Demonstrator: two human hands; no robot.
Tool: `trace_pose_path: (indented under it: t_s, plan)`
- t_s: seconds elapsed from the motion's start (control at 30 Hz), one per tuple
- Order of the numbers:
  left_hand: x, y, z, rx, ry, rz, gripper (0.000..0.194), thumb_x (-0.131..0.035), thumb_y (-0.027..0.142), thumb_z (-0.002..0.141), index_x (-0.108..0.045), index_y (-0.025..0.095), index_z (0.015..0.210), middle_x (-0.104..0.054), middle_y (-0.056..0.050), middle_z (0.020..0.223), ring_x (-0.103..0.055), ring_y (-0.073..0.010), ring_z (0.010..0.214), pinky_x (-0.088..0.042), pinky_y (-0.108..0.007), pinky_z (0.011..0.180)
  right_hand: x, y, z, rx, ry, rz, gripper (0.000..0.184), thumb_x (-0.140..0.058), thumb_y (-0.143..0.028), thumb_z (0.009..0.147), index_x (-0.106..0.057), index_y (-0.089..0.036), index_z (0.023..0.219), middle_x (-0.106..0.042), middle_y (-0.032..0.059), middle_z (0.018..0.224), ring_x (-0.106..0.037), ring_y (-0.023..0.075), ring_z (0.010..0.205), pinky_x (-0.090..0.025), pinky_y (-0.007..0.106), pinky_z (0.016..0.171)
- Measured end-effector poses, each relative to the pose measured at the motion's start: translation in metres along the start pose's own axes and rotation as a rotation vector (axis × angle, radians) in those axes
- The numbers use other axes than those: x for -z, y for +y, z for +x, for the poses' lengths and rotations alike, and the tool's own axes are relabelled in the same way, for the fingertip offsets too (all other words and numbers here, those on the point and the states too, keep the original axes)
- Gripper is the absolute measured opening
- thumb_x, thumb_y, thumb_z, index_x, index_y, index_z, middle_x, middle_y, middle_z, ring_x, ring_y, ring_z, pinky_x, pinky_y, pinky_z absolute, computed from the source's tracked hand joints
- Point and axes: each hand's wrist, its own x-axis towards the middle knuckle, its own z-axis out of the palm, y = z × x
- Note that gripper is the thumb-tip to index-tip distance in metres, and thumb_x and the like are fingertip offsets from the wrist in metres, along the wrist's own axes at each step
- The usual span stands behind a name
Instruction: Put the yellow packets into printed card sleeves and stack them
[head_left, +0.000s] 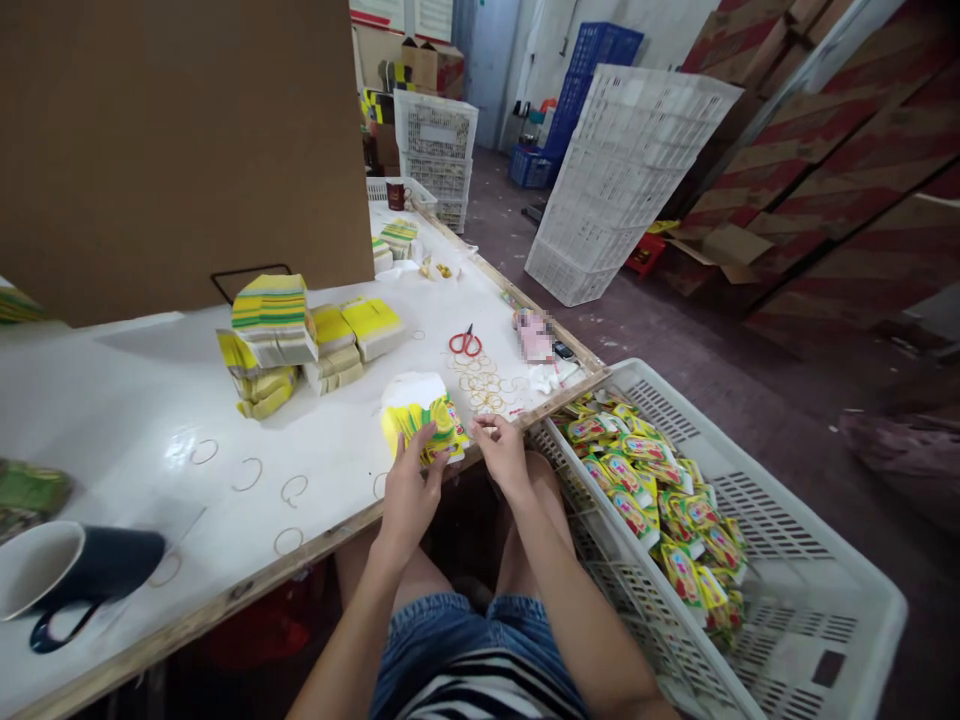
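My left hand (pixel 414 480) is at the table's near edge, its fingers over a fanned bunch of yellow printed packets (pixel 409 418) and its thumb on their near side. A colourful packet front with green and red print shows at the right end of the bunch. Just right of it, my right hand (pixel 499 450) is closed in a pinch beside the packets' corner; what the fingertips hold, if anything, is too small to make out. Loose rubber bands (pixel 484 385) lie in a heap beyond my right hand. Red-handled scissors (pixel 466 342) rest behind them.
Stacks of yellow packets (pixel 274 315) stand on the white table (pixel 150 400). A dark blue mug (pixel 120 560) lies at the left front. Right of my legs, a white crate (pixel 810 570) holds many bundled packets (pixel 637 470). A large cardboard panel (pixel 180 150) blocks the back left.
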Motion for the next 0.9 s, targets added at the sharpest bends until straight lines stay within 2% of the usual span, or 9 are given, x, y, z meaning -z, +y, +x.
trace_pose_path:
  t_s: [0.1, 0.17, 0.27, 0.4, 0.5, 0.6, 0.7, 0.83, 0.9]
  plan:
    - [-0.003, -0.004, 0.002, -0.004, -0.056, 0.045, 0.035, -0.057, 0.03, 0.085, -0.061, 0.023, 0.12, -0.068, -0.008, 0.123, -0.057, -0.0292, 0.122, -0.026, -0.052, 0.116, -0.01, 0.0, 0.001, -0.013, -0.013, 0.019, 0.029, -0.07, -0.039, 0.065, -0.069, -0.015, 0.082, -0.065, 0.001, 0.07, -0.045, 0.0117, 0.051, -0.038, 0.025, 0.052]
    - [-0.001, -0.004, 0.002, -0.011, -0.053, 0.056, 0.036, -0.056, 0.031, 0.087, -0.06, 0.021, 0.121, -0.067, -0.009, 0.124, -0.058, -0.0293, 0.122, -0.025, -0.052, 0.116, -0.014, -0.001, 0.002, -0.019, -0.01, 0.045, 0.025, -0.07, -0.037, 0.065, -0.069, -0.016, 0.078, -0.064, 0.0003, 0.068, -0.043, 0.0112, 0.051, -0.036, 0.024, 0.051]
    - [0.006, 0.0, 0.001, -0.006, 0.021, 0.03, 0.036, -0.056, 0.032, 0.087, -0.059, 0.022, 0.121, -0.066, -0.01, 0.125, -0.052, -0.0302, 0.128, -0.027, -0.052, 0.115, -0.014, -0.003, 0.002, -0.037, -0.012, 0.116, 0.025, -0.068, -0.04, 0.068, -0.066, -0.017, 0.076, -0.063, -0.0002, 0.067, -0.044, 0.0112, 0.051, -0.037, 0.024, 0.051]
    - [0.014, 0.008, 0.002, -0.008, 0.159, -0.044, 0.039, -0.057, 0.034, 0.088, -0.057, 0.021, 0.124, -0.063, -0.011, 0.128, -0.052, -0.0282, 0.128, -0.034, -0.047, 0.112, -0.011, -0.005, 0.002, -0.082, -0.047, 0.25, 0.033, -0.066, -0.05, 0.068, -0.061, -0.018, 0.074, -0.063, 0.0001, 0.065, -0.054, 0.0141, 0.059, -0.044, 0.026, 0.058]
    - [0.017, 0.011, 0.005, 0.002, 0.188, -0.127, 0.04, -0.057, 0.035, 0.088, -0.057, 0.018, 0.124, -0.062, -0.013, 0.128, -0.055, -0.0261, 0.124, -0.039, -0.043, 0.108, -0.01, -0.01, 0.0, -0.115, -0.07, 0.326, 0.037, -0.068, -0.053, 0.065, -0.058, -0.019, 0.072, -0.062, -0.0008, 0.061, -0.055, 0.0146, 0.059, -0.046, 0.027, 0.06]
    - [0.018, 0.014, 0.007, 0.06, 0.19, -0.272, 0.044, -0.058, 0.04, 0.087, -0.057, 0.017, 0.124, -0.059, -0.015, 0.132, -0.053, -0.026, 0.127, -0.038, -0.042, 0.109, -0.005, -0.017, -0.01, -0.132, -0.079, 0.389, 0.037, -0.068, -0.054, 0.066, -0.056, -0.019, 0.073, -0.062, -0.0011, 0.063, -0.057, 0.0146, 0.061, -0.047, 0.027, 0.061]
    - [0.016, 0.018, 0.005, 0.163, 0.068, -0.512, 0.053, -0.061, 0.047, 0.084, -0.056, 0.017, 0.128, -0.057, -0.015, 0.136, -0.05, -0.028, 0.13, -0.04, -0.042, 0.108, 0.005, -0.025, -0.03, -0.15, -0.111, 0.431, 0.035, -0.069, -0.052, 0.068, -0.057, -0.02, 0.075, -0.063, -0.0009, 0.067, -0.057, 0.0135, 0.059, -0.047, 0.026, 0.058]
    - [0.009, 0.024, -0.001, 0.279, -0.312, -0.871, 0.063, -0.066, 0.056, 0.076, -0.06, 0.018, 0.126, -0.066, -0.014, 0.126, -0.058, -0.0315, 0.12, -0.049, -0.042, 0.098, 0.021, -0.033, -0.058, -0.203, -0.171, 0.479, 0.036, -0.075, -0.05, 0.066, -0.06, -0.02, 0.08, -0.067, 0.0017, 0.073, -0.061, 0.0156, 0.062, -0.05, 0.028, 0.058]
    - [0.005, 0.028, -0.004, 0.283, -0.417, -0.964, 0.063, -0.068, 0.058, 0.074, -0.064, 0.018, 0.122, -0.07, -0.014, 0.118, -0.061, -0.0327, 0.116, -0.051, -0.042, 0.096, 0.027, -0.036, -0.068, -0.221, -0.179, 0.488, 0.036, -0.077, -0.048, 0.065, -0.062, -0.02, 0.081, -0.069, 0.0027, 0.075, -0.063, 0.0175, 0.067, -0.052, 0.03, 0.062]
